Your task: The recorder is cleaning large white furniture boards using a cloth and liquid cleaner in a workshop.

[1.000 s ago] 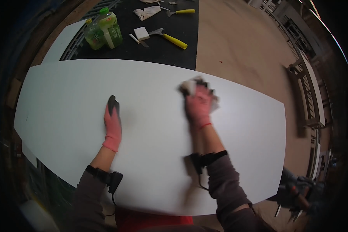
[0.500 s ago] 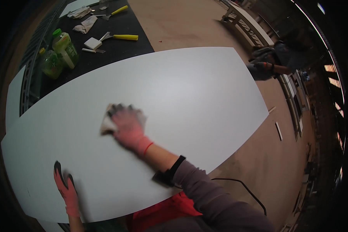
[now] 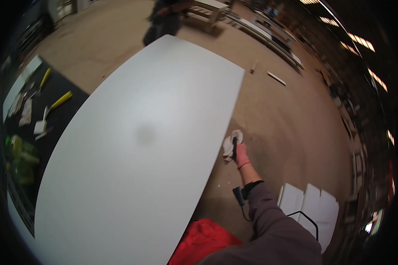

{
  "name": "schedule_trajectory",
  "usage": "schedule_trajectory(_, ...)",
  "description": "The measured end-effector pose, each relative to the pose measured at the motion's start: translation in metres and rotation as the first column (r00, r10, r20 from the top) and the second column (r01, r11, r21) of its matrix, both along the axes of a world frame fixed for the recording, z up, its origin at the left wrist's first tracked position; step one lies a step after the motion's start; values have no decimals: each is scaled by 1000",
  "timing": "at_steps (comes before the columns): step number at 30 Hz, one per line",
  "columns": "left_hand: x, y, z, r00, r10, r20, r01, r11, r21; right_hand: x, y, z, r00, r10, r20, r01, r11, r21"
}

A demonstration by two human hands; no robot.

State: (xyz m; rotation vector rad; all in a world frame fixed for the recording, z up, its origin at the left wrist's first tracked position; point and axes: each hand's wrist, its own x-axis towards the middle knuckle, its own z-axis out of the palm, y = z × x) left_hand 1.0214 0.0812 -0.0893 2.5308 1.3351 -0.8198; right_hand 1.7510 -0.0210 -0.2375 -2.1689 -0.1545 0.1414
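Note:
A large white panel (image 3: 132,176) stretches across the view in front of me. Just off its right edge, above the floor, my right hand (image 3: 241,152) in a pink glove with dark fingertips grips a whitish cloth (image 3: 228,148). The cloth bunches out past the thumb and fingers. My left hand is out of the picture.
On a dark tabletop (image 3: 59,115) at the left lie a yellow-handled scraper (image 3: 61,100), crumpled cloths (image 3: 26,112) and green bottles (image 3: 24,161). A person (image 3: 163,20) stands beyond the panel's far end. White boards (image 3: 314,203) lie at the lower right, wood offcuts (image 3: 277,78) on the floor.
My right hand has left the panel's surface and swung right, past its edge, with the cloth. The view has turned right, and my left hand has gone out of the picture.

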Motion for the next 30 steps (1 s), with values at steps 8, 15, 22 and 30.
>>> schedule_trajectory(8, -35, 7, -70, 867, -480, 135, 238, 636, 734, -196, -82, -20, 623, 90, -777, 557, 647, 521)
schedule_trajectory(15, -36, -7, -72, 372, 202, 906, -219, 968, -126, -171, -46, 54, 937, -3, -350, 260, 675, 691)
schedule_trajectory(22, 22, -24, 1, 983, -146, 113, 95, 924, 370, -127, 84, 113, 862, 372, 343, -280, 916, -289)
schedule_trajectory(30, 21, -27, 17, 986, -34, 163, -13, 959, 282, -223, 100, 118, 671, 723, 161, -393, 532, -750)
